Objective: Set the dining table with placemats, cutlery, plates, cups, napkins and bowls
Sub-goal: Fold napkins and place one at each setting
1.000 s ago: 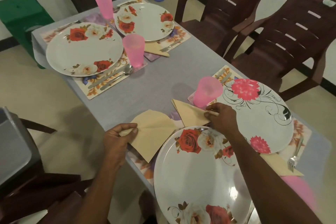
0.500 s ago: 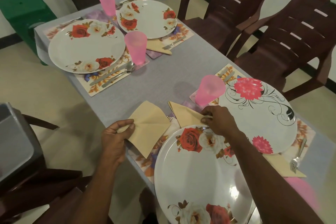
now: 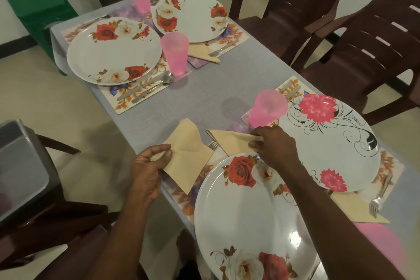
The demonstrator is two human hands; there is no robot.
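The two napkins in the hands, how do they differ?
The left napkin is opened wider, creased and overhangs the table edge; the right napkin is a narrower folded triangle lying by the near plate. The left hand pinches its napkin's corner, the right hand its napkin's long edge. Both are beige.

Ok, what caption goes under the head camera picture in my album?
Left hand and right hand each pinch a beige napkin beside the rose plate.
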